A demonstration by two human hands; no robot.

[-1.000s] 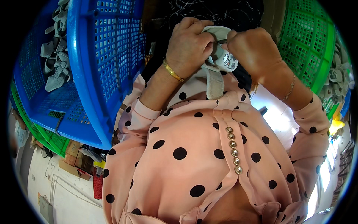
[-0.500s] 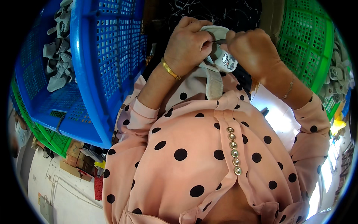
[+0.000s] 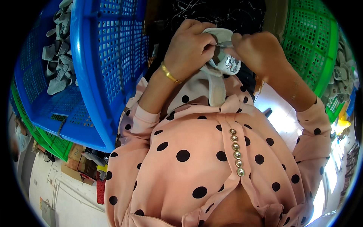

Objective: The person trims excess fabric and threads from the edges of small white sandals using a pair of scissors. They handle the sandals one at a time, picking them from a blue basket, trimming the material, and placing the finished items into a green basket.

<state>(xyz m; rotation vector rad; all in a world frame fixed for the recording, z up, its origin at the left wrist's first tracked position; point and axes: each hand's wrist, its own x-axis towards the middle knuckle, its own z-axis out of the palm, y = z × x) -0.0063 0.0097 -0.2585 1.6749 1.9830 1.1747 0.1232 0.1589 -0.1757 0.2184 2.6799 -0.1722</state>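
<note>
Grasping with the left hand [image 3: 191,49] one edge of a pale shoe [image 3: 233,66], with fingers curled in tightly. Pinching with the right hand [image 3: 261,53], close beside the left, a slim item [image 3: 221,45], perhaps a small tool or a piece of thread, too small and shaded to tell. Held between both hands above the lap, with the printed picture on the shoe facing right and partly covered. Trailing a pale strap [image 3: 217,90] toward the near side, down against a pink blouse [image 3: 170,170] with black dots.

Wearing a gold bracelet [image 3: 170,73] on the left wrist. Set against dark cloth [image 3: 234,17] strewn with loose white threads at the far side. Flanked on the left by a blue basket [image 3: 78,56] containing many pale shoes [image 3: 58,77], and on the right by a green basket [image 3: 308,45] with further shoes [image 3: 341,75] beyond its mesh. Backed at the near left by a cardboard box [image 3: 76,166] and a white wall [image 3: 72,202].
</note>
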